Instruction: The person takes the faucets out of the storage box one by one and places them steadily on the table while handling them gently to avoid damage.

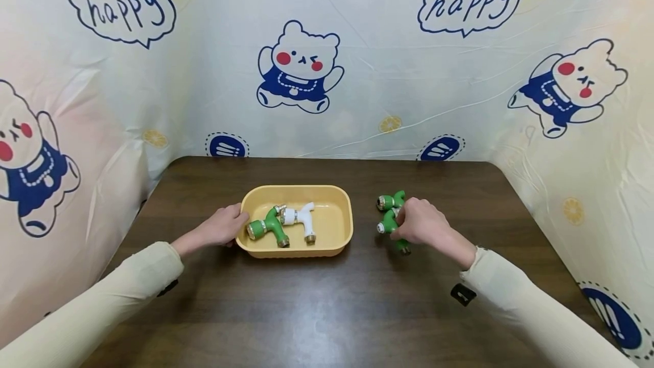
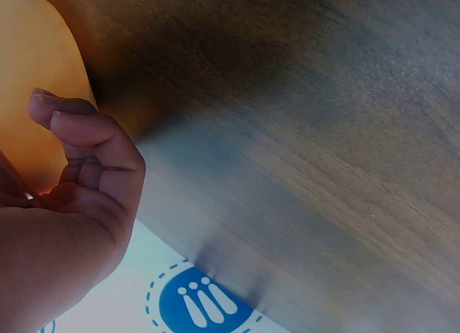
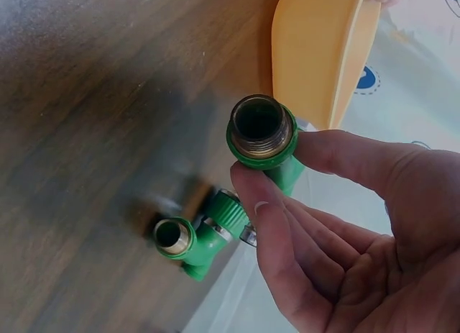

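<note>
White cloth backdrop printed with blue-clad bears: hung behind and around the work.
Dark brown wood-grain table: bore the tray and the loose taps.
Pale yellow plastic tray with rounded corners: stood left of the loose taps, near but apart from them.
Green branched tap with metal ends: lay inside the tray, toward its left end.
White branched tap with a metal tip: lay in the tray just right of the green one; whether they touched could not be told.
Left hand: gripped the tray's left edge with bent fingers, a hold that likely served to stop it sliding.
Right hand: pinched the green tap with a brass threaded mouth between thumb and fingertips, the mouth facing the wrist camera.
Second loose green tap with a ribbed collar: lay close by on the table; whether it touched the held one was unclear.
Pinch: looked best set firmly around the rigid body, as the smooth, hard curves could roll under light fingertips.
Lift: seemed to call for a straight, slow rise, so the branches would not snag the neighbour; clearance from the table could not be judged.
</note>
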Tool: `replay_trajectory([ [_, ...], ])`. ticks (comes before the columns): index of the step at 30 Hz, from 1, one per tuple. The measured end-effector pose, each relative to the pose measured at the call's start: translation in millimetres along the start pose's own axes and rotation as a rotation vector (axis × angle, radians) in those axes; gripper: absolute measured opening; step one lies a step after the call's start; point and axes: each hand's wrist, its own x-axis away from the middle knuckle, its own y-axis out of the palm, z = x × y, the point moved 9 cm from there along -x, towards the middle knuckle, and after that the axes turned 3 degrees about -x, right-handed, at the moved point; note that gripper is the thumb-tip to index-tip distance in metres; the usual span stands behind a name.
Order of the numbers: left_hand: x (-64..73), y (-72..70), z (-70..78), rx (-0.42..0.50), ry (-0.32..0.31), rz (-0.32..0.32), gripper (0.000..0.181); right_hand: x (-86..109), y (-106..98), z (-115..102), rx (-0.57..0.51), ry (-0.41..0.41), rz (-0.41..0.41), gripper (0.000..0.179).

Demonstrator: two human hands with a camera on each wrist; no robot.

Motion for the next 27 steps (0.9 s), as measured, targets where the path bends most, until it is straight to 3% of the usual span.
replay_trajectory([
  [13,-0.2,0.2,-0.3,0.005,-0.011,0.003,0.035,5.5,4,12,-0.055,0.014,0.012,0.019],
  [27,0.6,1.3,0.0,0.024,-0.003,-0.018,0.037,15.1,8,18,-0.052,0.028,0.038,0.031],
])
